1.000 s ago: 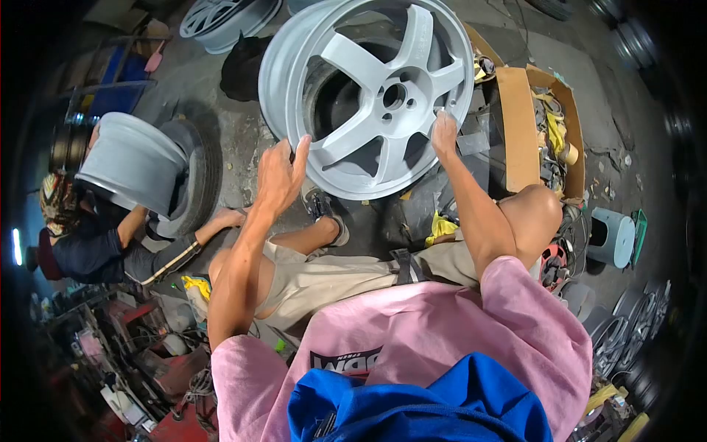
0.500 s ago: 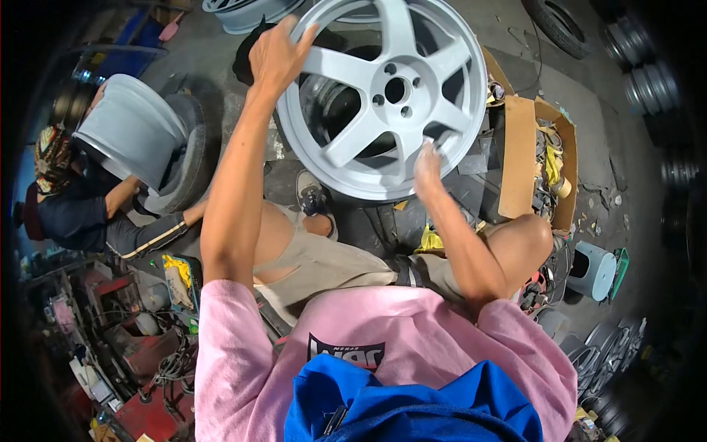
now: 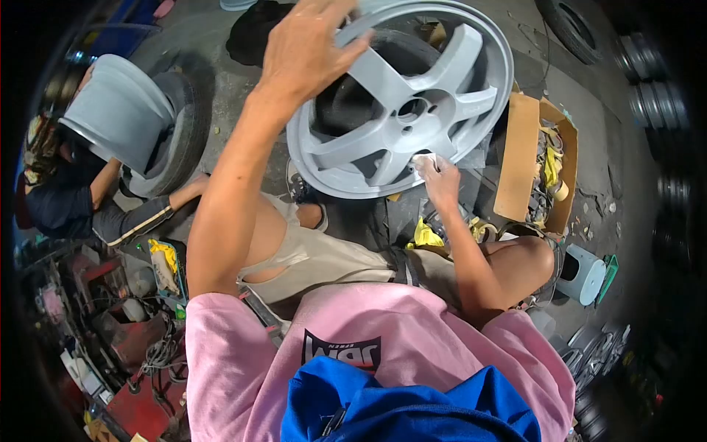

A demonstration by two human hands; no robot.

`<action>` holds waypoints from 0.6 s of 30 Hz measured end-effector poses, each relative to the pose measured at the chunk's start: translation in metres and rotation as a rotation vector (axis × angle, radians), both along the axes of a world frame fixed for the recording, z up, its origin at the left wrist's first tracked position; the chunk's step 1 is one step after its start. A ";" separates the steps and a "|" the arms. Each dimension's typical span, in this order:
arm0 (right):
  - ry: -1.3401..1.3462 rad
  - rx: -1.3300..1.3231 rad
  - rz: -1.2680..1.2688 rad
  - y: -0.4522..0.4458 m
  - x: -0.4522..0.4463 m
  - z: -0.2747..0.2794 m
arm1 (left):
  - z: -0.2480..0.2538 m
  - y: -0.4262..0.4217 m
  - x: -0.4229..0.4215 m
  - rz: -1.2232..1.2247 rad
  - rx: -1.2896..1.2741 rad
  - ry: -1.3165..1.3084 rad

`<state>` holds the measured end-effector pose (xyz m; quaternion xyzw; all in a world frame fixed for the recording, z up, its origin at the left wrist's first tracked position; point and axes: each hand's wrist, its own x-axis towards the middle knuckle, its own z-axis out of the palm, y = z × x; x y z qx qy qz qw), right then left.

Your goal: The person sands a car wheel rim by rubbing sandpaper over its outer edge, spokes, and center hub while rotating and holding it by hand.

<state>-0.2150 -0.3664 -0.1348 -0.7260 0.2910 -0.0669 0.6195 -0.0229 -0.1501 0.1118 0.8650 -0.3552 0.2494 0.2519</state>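
Note:
A light grey spoked wheel (image 3: 401, 92) is held tilted above the floor. At its upper left edge is my left hand (image 3: 313, 48), thumb apart and fingers curled over the lip, the fingertips slightly blurred. My right hand (image 3: 442, 183) pinches a small whitish piece (image 3: 423, 163), too small to identify, against the lower end of a spoke near the rim. Behind the wheel, partly hidden, lies a dark tyre (image 3: 350, 99).
At the left a person (image 3: 62, 199) handles another grey wheel (image 3: 121, 110) beside a tyre (image 3: 193, 110). To the right are a cardboard box (image 3: 519, 158) of scraps, a light blue stool (image 3: 582, 274) and a tyre (image 3: 571, 29). Tools and cables (image 3: 158, 357) lie lower left.
The wheel has turned and tilted. My left hand has moved from its left side up to the upper left edge; my right hand has gone from the right side down to the lower spoke.

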 end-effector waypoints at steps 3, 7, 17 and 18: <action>0.031 -0.363 0.288 -0.022 -0.005 0.064 | 0.000 0.013 -0.003 0.059 0.024 0.066; -0.187 -0.918 0.521 -0.051 0.022 0.071 | -0.005 0.019 -0.003 0.026 -0.022 0.159; -0.402 -1.108 0.467 0.013 0.014 0.000 | 0.001 0.028 -0.017 -0.047 -0.112 0.201; -0.401 -1.105 0.462 0.030 0.020 0.017 | 0.002 0.027 -0.018 -0.068 -0.120 0.211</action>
